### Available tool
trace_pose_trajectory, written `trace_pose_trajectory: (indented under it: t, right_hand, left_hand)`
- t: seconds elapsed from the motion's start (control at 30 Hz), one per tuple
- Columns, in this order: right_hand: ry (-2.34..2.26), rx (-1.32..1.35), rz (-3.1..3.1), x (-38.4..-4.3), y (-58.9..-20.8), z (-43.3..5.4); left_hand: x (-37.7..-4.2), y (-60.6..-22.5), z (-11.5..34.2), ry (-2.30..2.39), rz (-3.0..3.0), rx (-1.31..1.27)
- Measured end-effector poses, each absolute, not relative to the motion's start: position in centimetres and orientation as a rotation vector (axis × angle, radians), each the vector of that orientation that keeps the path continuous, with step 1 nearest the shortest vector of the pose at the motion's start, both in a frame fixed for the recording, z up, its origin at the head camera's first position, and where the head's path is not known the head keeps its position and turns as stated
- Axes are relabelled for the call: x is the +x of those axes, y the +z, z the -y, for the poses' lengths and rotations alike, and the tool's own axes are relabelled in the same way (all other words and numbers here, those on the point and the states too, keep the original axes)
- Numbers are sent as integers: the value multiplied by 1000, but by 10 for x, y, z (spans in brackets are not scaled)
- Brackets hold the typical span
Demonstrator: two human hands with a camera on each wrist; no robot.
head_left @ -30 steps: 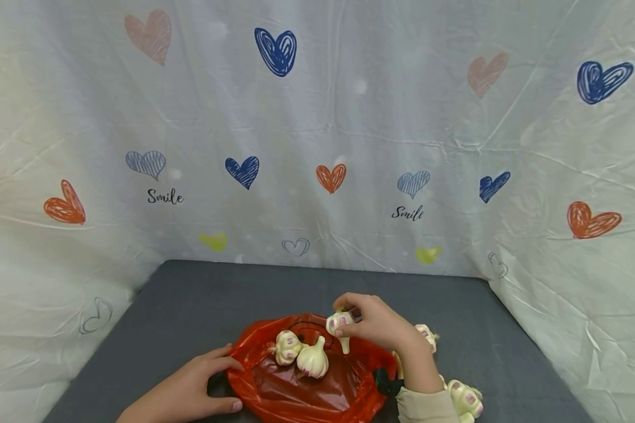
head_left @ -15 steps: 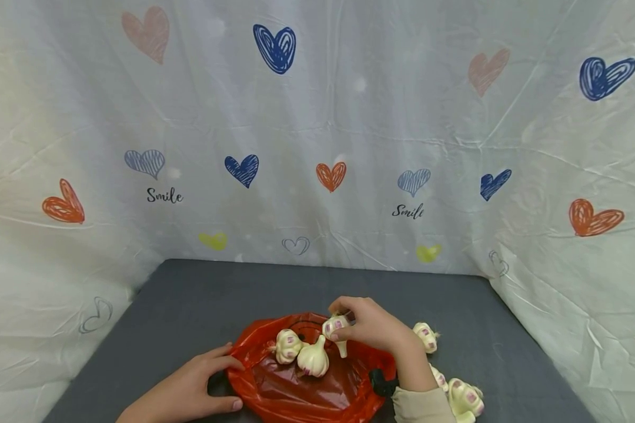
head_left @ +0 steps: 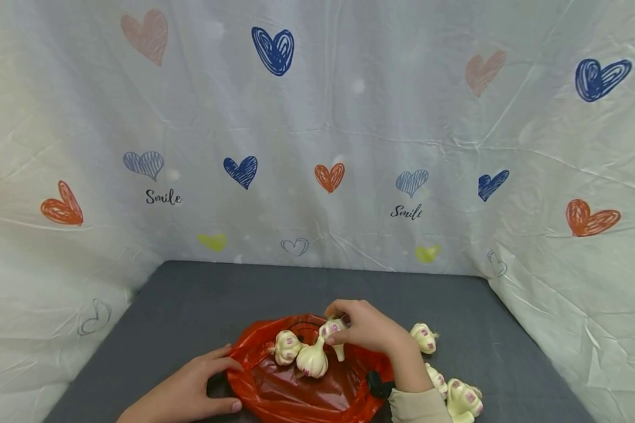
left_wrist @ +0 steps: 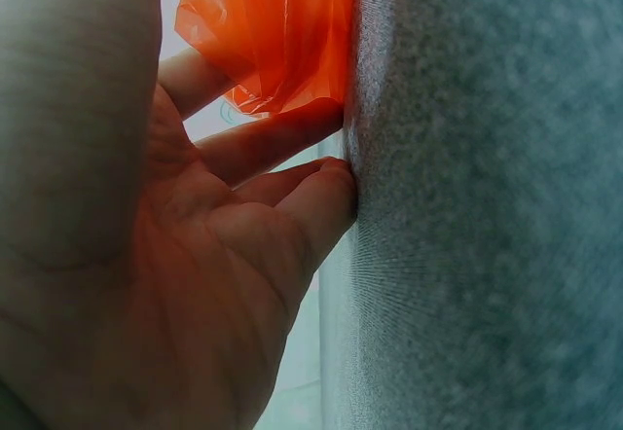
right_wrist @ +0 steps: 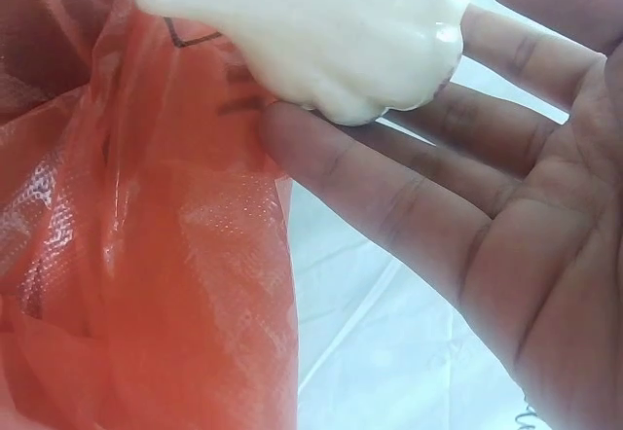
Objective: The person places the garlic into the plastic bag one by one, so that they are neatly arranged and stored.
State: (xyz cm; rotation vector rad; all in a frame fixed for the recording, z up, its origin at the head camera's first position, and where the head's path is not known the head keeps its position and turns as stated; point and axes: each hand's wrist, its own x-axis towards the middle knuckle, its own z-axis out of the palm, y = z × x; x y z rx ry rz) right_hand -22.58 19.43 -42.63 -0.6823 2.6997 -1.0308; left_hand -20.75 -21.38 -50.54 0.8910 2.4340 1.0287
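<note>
In the head view a red plastic bag (head_left: 261,405) lies with its mouth spread wide on the dark table. Two garlic bulbs (head_left: 312,359) rest inside it, side by side. My right hand (head_left: 367,329) pinches a third garlic bulb (head_left: 332,330) between thumb and fingers, over the far right part of the bag, its stem pointing down. The right wrist view shows this pale bulb (right_wrist: 331,31) up close, with fingers beneath and behind it. My left hand (head_left: 193,385) rests at the bag's left side; in the left wrist view its fingers (left_wrist: 282,138) touch the orange-red plastic (left_wrist: 282,31).
Several more garlic bulbs (head_left: 463,399) lie on the table (head_left: 513,364) right of the bag, one bulb (head_left: 424,338) farther back. A black strap (head_left: 378,385) shows at the right wrist. A white curtain (head_left: 317,123) printed with hearts surrounds the table's back and sides.
My right hand has moved slightly left and down with its garlic bulb, closer to the two in the bag. The left hand stays put.
</note>
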Motion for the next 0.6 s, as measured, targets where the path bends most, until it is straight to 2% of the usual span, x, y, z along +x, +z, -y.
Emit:
trace_pose_trajectory:
  t: [0.6]
  right_hand:
    - [-1050,-649,-2648,-228,-428,-192]
  left_hand:
    - [-208,-506,214,1026,-2434,866]
